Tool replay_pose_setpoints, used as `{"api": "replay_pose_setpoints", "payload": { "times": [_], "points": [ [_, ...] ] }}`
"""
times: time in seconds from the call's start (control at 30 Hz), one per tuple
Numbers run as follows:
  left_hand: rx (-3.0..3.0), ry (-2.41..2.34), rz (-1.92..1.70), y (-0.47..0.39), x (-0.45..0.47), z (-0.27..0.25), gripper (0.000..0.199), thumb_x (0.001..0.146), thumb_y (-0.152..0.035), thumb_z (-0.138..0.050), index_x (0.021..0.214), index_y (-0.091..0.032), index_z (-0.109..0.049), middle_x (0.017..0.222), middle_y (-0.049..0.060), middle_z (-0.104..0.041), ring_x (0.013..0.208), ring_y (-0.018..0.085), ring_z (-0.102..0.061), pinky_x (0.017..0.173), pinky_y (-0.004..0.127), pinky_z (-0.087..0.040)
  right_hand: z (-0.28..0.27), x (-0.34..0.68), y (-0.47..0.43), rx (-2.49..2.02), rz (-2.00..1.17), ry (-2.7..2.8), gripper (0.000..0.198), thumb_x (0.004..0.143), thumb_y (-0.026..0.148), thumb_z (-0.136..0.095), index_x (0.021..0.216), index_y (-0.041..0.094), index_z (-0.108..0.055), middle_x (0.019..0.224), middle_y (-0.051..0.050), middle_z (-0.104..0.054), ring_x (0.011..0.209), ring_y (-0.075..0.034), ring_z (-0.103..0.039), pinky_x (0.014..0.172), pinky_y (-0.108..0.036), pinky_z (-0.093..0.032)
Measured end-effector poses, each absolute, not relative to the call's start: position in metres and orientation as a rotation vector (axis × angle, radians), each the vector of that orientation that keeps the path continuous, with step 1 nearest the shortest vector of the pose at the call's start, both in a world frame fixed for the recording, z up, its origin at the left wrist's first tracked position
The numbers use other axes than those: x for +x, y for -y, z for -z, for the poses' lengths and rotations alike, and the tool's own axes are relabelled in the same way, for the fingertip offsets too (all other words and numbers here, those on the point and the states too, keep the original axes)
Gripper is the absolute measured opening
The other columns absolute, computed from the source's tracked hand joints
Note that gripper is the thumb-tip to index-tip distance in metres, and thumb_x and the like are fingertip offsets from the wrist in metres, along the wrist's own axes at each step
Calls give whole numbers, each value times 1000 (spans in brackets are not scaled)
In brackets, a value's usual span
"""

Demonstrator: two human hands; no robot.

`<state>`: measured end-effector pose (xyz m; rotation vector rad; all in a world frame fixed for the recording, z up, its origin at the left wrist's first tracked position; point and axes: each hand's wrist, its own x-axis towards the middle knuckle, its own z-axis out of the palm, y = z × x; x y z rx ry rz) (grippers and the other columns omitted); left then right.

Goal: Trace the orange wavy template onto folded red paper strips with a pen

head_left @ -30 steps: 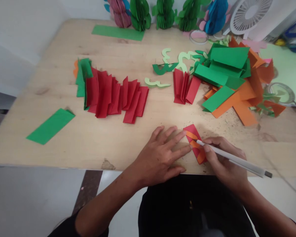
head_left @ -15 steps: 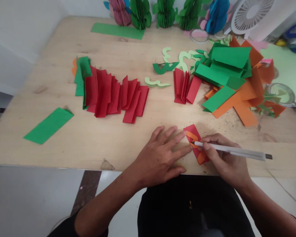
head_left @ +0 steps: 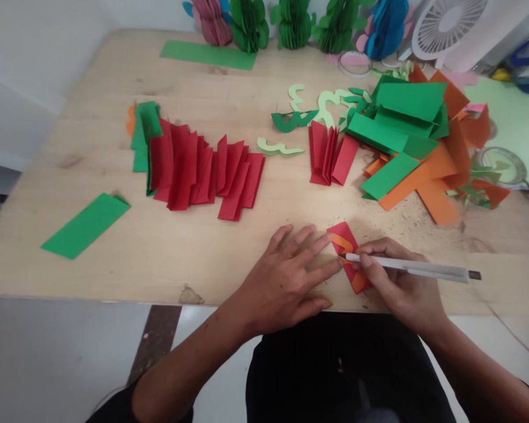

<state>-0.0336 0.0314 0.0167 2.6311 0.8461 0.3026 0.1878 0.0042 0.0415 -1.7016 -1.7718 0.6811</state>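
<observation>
A red folded paper strip [head_left: 338,227] lies near the table's front edge, with a curvy orange paper cutout [head_left: 345,243] on top of it. My left hand [head_left: 288,276] rests flat with fingers spread, its fingertips pressing the left side of these papers. In my right hand [head_left: 401,282] is a white pen [head_left: 423,268], gripped between thumb and fingers. The pen's dark tip touches the orange cutout's edge, close to my left index fingertip. My right fingers partly cover the red strip's right side.
Folded red strips [head_left: 185,167] stand at left, beside a green strip [head_left: 86,226]. More red strips [head_left: 321,155] stand ahead. Green folded papers [head_left: 409,108] and orange papers [head_left: 441,176] heap at right. Honeycomb paper figures [head_left: 294,23] and a white fan [head_left: 449,23] line the back.
The pen's back end has shifted slightly left and up, and its tip has moved a tiny bit along the orange cutout's edge. My left hand stays in place.
</observation>
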Motion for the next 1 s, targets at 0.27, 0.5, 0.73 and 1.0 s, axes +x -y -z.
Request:
{"api": "replay_pose_setpoints", "payload": {
  "times": [0.27,0.5,0.73,1.0],
  "points": [
    [2634,-841,-319,-31,-34,-16,53,91,-56,-51,137,-30,-50,150,9,-42,139,36,-30,111,60,-21,-43,186,-6,-1703,-631,1783,14,86,33,-57,80,23,-66,70,0,-69,59,-13,-63,54,-25,-49],
    [2628,-849,-306,-31,-34,-17,52,91,-55,-51,138,-31,-49,150,8,-42,140,36,-30,111,60,-21,-44,186,-7,-1706,-624,1780,16,86,34,-58,80,22,-65,68,0,-69,56,-13,-62,52,-24,-48],
    [2619,-852,-294,-31,-34,-18,53,90,-54,-54,137,-31,-50,150,8,-42,140,36,-30,113,59,-19,-44,190,-9,-1714,-648,1745,15,86,34,-58,80,22,-65,70,0,-69,58,-13,-63,53,-24,-49],
    [2619,-848,-306,-32,-34,-18,53,90,-54,-53,138,-31,-50,150,8,-42,140,36,-30,112,60,-20,-46,190,-11,-1714,-540,1801,16,86,36,-57,79,23,-63,68,0,-69,59,-15,-63,56,-28,-50]
  ]
}}
